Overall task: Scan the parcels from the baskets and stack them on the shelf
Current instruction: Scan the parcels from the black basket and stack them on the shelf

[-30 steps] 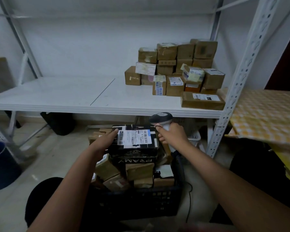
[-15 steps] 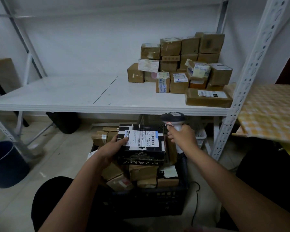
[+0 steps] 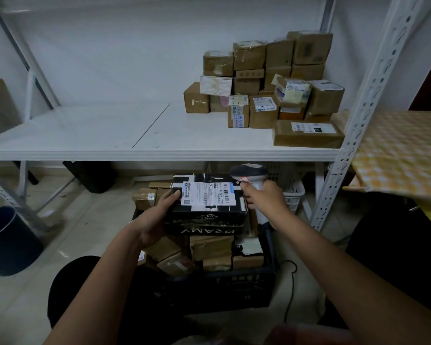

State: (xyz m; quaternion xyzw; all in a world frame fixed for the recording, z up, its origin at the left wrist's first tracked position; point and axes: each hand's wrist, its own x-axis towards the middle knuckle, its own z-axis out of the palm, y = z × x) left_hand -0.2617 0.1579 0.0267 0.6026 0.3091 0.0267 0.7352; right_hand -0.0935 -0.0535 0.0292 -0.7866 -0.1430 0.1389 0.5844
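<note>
Head view: a black box (image 3: pixel 205 207) sits level above the basket (image 3: pixel 222 290), at about 6 o'clock from the shelf (image 3: pixel 135 135) edge. Its long axis runs left to right across the view, and its white label (image 3: pixel 208 196) faces up, with the barcodes toward the right end. The print on the near side reads upside down.

The left hand (image 3: pixel 154 220) grips the box at its left end, 9 o'clock of the label; the thumb lies on the top face touching the label's left edge, and the fingers curl under, out of sight.

The right hand (image 3: pixel 264 199) is clenched around the handle of the scanner (image 3: pixel 250 175), at 3 o'clock of the box. The scanner stands nearly upright, its head pointing left toward the label, with a red glow at its window. Its knuckles are just beside the box's right end; whether they touch cannot be told.

The basket holds brown parcels (image 3: pixel 209 247) below the box. On the shelf, at 1 o'clock, stands a stack (image 3: pixel 266 78) of cardboard boxes. A dark bin (image 3: pixel 8 240) stands on the floor at 9 o'clock.
</note>
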